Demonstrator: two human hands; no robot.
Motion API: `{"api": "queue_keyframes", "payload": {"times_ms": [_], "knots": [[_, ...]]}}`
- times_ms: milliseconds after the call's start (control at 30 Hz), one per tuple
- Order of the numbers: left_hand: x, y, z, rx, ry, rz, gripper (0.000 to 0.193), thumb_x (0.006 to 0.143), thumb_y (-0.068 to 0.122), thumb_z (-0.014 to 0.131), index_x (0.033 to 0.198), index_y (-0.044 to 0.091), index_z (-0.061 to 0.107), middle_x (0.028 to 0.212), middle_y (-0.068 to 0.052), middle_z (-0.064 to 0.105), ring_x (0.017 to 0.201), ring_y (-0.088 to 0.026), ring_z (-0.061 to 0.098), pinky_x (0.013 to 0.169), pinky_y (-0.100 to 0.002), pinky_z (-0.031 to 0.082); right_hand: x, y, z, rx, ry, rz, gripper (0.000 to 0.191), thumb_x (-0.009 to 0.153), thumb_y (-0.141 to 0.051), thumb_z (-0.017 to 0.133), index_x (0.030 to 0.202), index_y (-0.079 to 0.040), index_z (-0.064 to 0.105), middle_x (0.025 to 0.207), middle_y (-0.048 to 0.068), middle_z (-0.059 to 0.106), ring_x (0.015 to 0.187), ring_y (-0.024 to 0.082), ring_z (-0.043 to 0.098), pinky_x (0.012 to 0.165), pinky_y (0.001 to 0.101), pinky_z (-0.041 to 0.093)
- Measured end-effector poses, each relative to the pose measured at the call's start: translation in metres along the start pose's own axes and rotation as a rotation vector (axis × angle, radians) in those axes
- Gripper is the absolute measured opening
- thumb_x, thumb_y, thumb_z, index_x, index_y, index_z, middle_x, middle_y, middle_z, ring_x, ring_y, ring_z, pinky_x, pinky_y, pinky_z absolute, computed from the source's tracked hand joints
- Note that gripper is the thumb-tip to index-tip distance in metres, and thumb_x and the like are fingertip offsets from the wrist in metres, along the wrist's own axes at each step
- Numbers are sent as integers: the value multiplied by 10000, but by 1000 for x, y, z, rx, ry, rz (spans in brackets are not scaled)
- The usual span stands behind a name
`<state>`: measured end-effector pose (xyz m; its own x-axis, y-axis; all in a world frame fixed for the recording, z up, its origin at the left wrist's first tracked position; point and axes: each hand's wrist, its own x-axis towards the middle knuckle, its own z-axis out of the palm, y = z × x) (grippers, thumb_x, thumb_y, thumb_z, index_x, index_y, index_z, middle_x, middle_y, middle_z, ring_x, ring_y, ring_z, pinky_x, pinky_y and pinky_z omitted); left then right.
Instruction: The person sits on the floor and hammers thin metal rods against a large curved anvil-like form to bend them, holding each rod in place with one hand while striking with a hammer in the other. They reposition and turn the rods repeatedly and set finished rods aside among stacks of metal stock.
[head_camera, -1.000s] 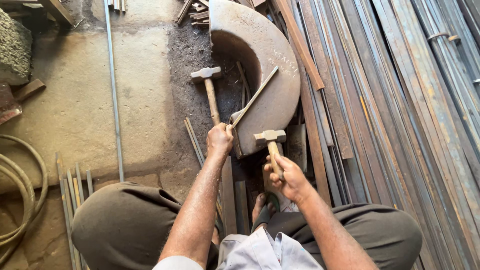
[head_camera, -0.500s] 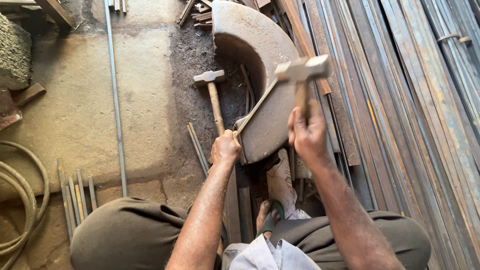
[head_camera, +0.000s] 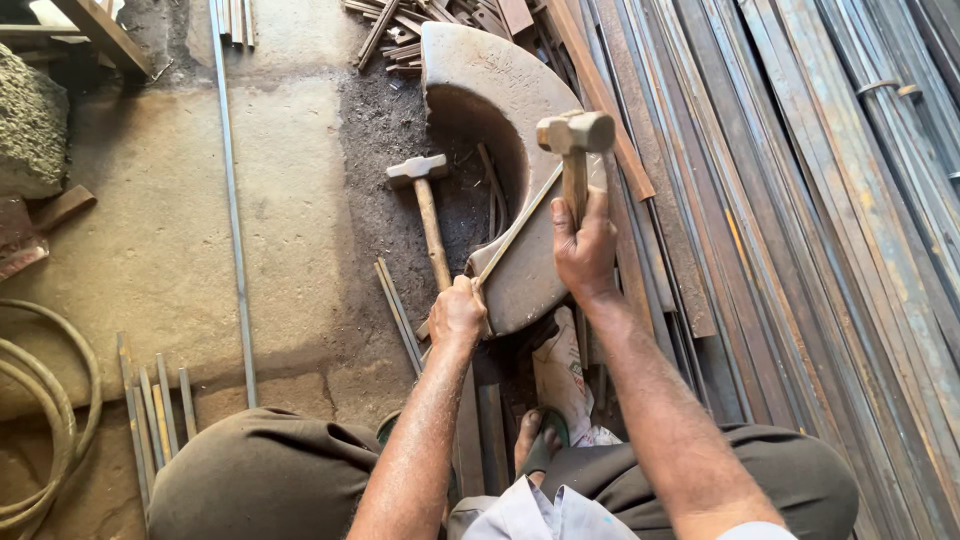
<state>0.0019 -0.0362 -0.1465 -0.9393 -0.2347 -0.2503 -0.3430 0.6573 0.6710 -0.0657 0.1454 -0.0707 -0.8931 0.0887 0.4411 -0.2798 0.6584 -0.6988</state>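
Since half a second ago, the right hand (head_camera: 585, 245) has brought the hammer (head_camera: 574, 135) slightly lower and nearer the curved steel block (head_camera: 500, 90), while the left hand (head_camera: 457, 312) has stayed at the near end of the thin rod (head_camera: 520, 228).

Right grip: closed around the wooden handle just below the head, which is raised above the block. Left grip: closed on the rod's near end, pinning the rod diagonally across the block's flat face.

To strike well, judged from this position: keep the rod flat against the block, land the hammer face square on the rod, and keep the left hand well back from the impact point.

A second hammer (head_camera: 425, 200) lies on the floor (head_camera: 150, 250) just left of the block, untouched. No containers are visible; loose rods (head_camera: 155, 405) lie bare on the floor.
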Motion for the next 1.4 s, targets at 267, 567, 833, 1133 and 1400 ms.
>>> {"api": "queue_keyframes", "payload": {"times_ms": [267, 567, 833, 1133, 1400], "knots": [[0, 0, -12, 3, 64, 10, 370, 1024, 422, 479, 1005, 96, 653, 941, -275, 720, 925, -497, 686, 791, -611, 538, -29, 12, 2, -108, -182, 28, 359, 1093, -410, 630, 1050, -69, 526, 762, 174, 656, 644, 338, 636, 560, 438, 499], [-16, 29, 2, -708, -340, -84, 310, 1078, 212, 518, 1040, -43, 690, 831, -155, 645, 719, -311, 609, 615, -445, 479, -144, 5, -34, 689, -509, 1133, 310, 1016, -468, 528, 1029, -158, 513, 694, 0, 548, 451, 89, 449, 373, 243, 306], [-43, 108, -27, -1570, -711, -174, 305, 1048, 146, 490, 1278, -19, 603, 964, -144, 747, 730, -167, 745, 600, -284, 638, -150, 1, -30, 687, -549, 1154, 335, 1052, -521, 430, 1029, -187, 459, 728, 1, 557, 443, 82, 448, 360, 233, 287], [-41, 134, -28, -1794, -730, -72, 294, 1084, 137, 525, 1235, -101, 610, 941, -159, 754, 691, -158, 742, 605, -273, 647, -148, 0, -36, 674, -561, 1136, 280, 1038, -477, 450, 1018, -197, 462, 731, -12, 567, 447, 71, 430, 374, 235, 288], [-41, 132, -32, -1822, -737, -92, 309, 1077, 132, 516, 1264, -101, 594, 946, -161, 752, 696, -169, 755, 627, -282, 652, -150, -2, -37, 673, -579, 1136, 298, 1048, -505, 445, 1042, -209, 477, 738, -30, 552, 452, 55, 420, 384, 215, 271]]}}
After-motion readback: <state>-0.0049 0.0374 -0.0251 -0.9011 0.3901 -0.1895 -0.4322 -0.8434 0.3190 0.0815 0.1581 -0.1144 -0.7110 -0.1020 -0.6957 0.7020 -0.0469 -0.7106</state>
